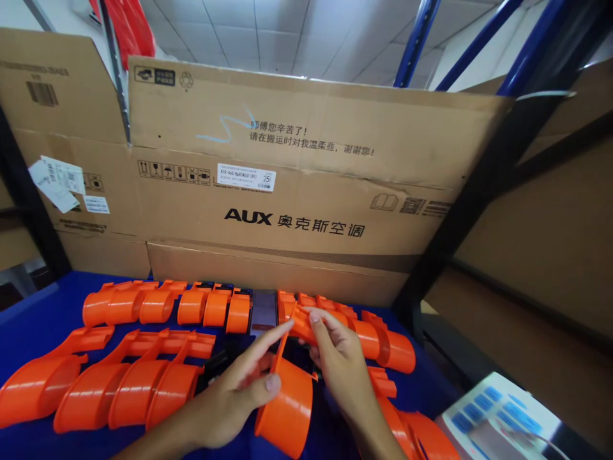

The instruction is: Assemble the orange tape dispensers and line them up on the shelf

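In the middle foreground both hands hold one bright orange plastic part, which has a wide round cup-like body and a narrow arm rising from it. My left hand grips it from the left, with the thumb against the round body and the index finger stretched to the top of the arm. My right hand pinches the bracket-like upper end between thumb and fingers. Some fingertips of both hands are hidden behind the part. A small dark object, too unclear to name, lies just beyond my left hand.
Similar orange parts stand in rows on the blue surface, left and right. A grey-violet block sits between the back rows. Cardboard walls the back. A white device with blue keys stands at right, beside a dark post.
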{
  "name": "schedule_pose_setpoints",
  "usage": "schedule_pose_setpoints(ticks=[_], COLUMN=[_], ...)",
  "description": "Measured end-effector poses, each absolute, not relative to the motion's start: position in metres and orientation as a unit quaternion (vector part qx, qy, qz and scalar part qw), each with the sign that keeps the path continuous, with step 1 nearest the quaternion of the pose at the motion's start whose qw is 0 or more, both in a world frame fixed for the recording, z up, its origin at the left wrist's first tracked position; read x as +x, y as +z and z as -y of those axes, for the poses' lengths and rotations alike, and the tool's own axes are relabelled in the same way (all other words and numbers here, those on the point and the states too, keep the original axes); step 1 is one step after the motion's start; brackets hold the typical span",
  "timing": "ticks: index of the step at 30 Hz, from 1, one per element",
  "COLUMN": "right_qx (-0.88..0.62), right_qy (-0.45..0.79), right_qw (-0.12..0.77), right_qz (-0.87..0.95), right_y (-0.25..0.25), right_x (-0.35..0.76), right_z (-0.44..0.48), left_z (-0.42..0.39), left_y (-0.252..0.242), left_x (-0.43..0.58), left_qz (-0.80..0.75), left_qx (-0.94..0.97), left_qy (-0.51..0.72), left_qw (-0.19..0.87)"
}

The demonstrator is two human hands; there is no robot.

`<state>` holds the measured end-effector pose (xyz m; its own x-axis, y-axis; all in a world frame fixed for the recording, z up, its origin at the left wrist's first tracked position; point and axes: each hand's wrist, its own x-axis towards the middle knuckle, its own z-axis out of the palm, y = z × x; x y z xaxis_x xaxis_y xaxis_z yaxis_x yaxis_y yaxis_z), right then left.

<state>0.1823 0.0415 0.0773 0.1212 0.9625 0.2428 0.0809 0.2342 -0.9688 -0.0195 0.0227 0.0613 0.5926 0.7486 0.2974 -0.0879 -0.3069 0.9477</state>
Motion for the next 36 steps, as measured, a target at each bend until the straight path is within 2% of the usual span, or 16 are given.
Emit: schedule_pose_setpoints(ticks=[3,8,14,22,27,36], right_qx=[-0.494,-0.541,-0.566,-0.487,-0.476,-0.426], right_qy=[0.351,0.228,0.165,0.126,0.094,0.132], right_qw=[0.541,0.474,0.368,0.166,0.138,0.094], right_qz=[0.584,0.656,0.719,0.848,0.863,0.890], right_y=[0.079,0.088,0.100,0.105,0.098,0.098], right_x=[0.183,0.200,0.210,0.192,0.183,0.163], right_z=[-0.038,-0.031,-0.022,-0.013,-0.010,-0.010], left_z=[-0.026,-0.025,-0.011,-0.020,-0.026,-0.027], left_y=[0.055,0.046,0.056,0.056,0.058,0.064], left_x=[-0.017,-0.018,-0.017,-0.016,-0.020,-0.022], left_qz=[-0.196,-0.222,-0.229,-0.300,-0.312,-0.295], left_qx=[0.656,0.496,0.343,0.218,0.149,0.160], left_qy=[0.421,0.566,0.604,0.665,0.691,0.670], left_qw=[0.595,0.620,0.682,0.648,0.634,0.662])
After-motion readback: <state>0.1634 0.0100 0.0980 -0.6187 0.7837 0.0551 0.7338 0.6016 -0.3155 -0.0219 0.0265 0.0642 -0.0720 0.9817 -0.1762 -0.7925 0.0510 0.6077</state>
